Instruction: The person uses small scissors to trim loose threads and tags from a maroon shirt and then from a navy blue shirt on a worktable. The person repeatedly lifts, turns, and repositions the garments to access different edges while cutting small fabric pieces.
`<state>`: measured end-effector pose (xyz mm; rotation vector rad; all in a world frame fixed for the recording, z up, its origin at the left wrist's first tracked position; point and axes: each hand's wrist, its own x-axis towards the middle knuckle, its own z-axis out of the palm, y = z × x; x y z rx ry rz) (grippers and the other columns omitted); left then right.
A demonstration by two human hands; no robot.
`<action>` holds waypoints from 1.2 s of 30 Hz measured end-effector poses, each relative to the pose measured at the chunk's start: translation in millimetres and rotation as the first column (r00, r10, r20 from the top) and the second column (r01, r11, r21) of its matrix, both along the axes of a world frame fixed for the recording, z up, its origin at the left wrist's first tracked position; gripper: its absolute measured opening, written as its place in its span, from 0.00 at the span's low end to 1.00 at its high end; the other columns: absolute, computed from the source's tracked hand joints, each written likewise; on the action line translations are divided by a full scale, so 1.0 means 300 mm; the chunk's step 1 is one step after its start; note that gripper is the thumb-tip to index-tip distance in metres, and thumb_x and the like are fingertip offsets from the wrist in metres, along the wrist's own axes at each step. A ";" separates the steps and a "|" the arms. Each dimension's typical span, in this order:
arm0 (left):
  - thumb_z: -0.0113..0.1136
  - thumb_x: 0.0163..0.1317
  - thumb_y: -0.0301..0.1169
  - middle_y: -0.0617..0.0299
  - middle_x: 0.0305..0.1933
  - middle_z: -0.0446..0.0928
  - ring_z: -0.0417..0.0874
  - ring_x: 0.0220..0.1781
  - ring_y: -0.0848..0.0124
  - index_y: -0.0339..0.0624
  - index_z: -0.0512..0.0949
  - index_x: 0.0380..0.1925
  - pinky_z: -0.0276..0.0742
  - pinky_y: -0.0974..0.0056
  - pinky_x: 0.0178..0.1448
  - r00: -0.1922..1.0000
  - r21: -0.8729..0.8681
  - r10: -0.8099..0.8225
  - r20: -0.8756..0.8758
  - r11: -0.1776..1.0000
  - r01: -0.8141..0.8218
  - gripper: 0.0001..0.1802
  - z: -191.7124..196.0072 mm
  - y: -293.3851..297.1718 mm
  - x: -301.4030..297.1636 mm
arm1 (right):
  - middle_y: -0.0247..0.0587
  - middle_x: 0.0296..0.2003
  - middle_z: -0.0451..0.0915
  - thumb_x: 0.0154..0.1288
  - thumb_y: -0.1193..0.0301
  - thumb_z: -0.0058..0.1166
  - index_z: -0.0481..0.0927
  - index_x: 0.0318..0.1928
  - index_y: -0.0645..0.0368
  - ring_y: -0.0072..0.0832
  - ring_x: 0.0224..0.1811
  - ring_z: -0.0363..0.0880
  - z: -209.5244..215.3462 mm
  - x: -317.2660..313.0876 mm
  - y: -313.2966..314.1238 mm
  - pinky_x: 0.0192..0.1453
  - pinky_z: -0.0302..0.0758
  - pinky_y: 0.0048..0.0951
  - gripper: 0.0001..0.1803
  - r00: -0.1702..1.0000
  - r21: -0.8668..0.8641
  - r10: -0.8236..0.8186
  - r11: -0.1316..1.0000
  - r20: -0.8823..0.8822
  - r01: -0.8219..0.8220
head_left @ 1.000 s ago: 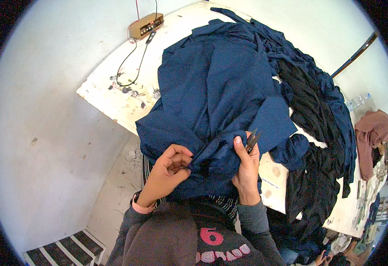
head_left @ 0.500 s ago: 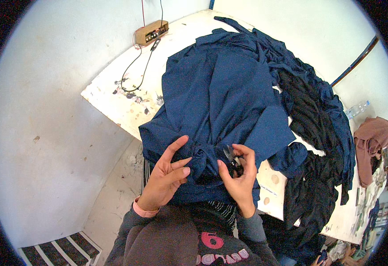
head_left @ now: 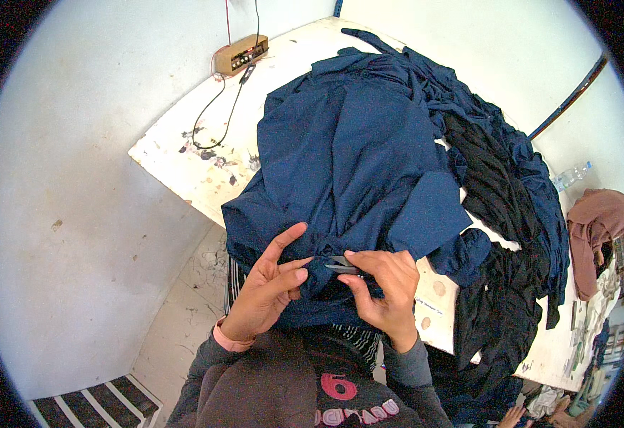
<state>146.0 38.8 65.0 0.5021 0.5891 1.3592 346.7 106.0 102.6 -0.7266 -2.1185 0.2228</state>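
Note:
A dark blue garment lies spread over the table and hangs past its near edge in front of me. My left hand is at its bunched near part, index finger stretched out, the other visible fingertips apart from the thumb. Whether a thread lies at those fingertips is too small to tell. In my right hand is a pair of thread snips, pinched between thumb and fingers. The blades point left at the gathered cloth, close to my left fingertips.
More dark blue and black garments are heaped along the right of the white table. A brown box with cords stands at the back left. Further right are a plastic bottle and a brownish-pink cloth. Another person's hand shows bottom right.
My right hand has turned and brought the snips left, up to the gathered cloth near my left fingertips. The left hand has hardly moved.

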 end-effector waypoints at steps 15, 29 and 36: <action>0.59 0.70 0.22 0.56 0.52 0.84 0.87 0.45 0.78 0.47 0.53 0.78 0.84 0.75 0.46 0.993 -0.067 -0.067 0.097 0.995 0.074 0.40 -0.015 0.011 0.007 | 0.29 0.37 0.87 0.53 0.67 0.72 0.87 0.45 0.51 0.25 0.28 0.77 -0.038 0.015 0.024 0.36 0.64 0.31 0.17 0.998 0.219 -0.043 0.975 0.044 0.032; 0.63 0.68 0.21 0.64 0.63 0.75 0.77 0.47 0.84 0.45 0.49 0.80 0.75 0.76 0.52 0.959 0.024 0.102 -0.263 0.995 -0.099 0.45 0.046 -0.025 0.039 | 0.30 0.36 0.85 0.55 0.65 0.72 0.86 0.51 0.53 0.22 0.23 0.73 -0.048 0.000 -0.023 0.27 0.60 0.28 0.22 0.984 0.299 -0.144 0.948 0.109 0.106; 0.60 0.72 0.23 0.60 0.69 0.75 0.77 0.63 0.78 0.46 0.47 0.80 0.68 0.73 0.67 0.959 0.137 0.107 -0.263 0.988 -0.072 0.44 0.008 -0.028 0.049 | 0.31 0.35 0.85 0.54 0.67 0.73 0.86 0.51 0.54 0.23 0.24 0.76 -0.049 -0.016 -0.056 0.28 0.60 0.28 0.22 0.970 0.286 -0.187 0.948 0.156 0.137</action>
